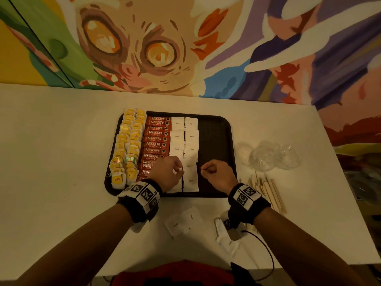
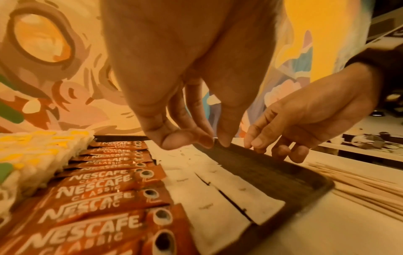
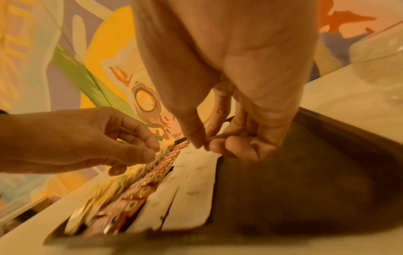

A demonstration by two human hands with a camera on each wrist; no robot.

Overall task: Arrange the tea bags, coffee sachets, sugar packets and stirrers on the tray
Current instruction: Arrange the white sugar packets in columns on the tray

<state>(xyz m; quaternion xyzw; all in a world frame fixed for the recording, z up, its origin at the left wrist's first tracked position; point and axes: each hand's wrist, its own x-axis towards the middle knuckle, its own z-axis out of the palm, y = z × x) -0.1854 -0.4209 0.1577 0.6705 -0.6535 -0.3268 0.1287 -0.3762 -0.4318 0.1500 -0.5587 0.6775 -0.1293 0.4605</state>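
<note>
A black tray point(image 1: 226, 141) holds yellow tea bags point(image 1: 127, 145) on its left, then red coffee sachets point(image 1: 156, 139), then two columns of white sugar packets point(image 1: 185, 137). Both hands hover over the near part of the right sugar column. My left hand point(image 1: 181, 171) pinches the left edge of one sugar packet point(image 1: 189, 167) between thumb and forefinger point(image 2: 205, 141). My right hand point(image 1: 203, 169) pinches that packet's right edge, as the right wrist view shows point(image 3: 205, 145). Wooden stirrers point(image 1: 268, 191) lie on the table, to the right of the tray.
Two loose sugar packets point(image 1: 183, 221) lie on the white table in front of the tray. Crumpled clear plastic bags point(image 1: 272, 155) sit right of the tray, beyond the stirrers. The tray's right third point(image 3: 305, 181) is bare. A painted wall rises behind the table.
</note>
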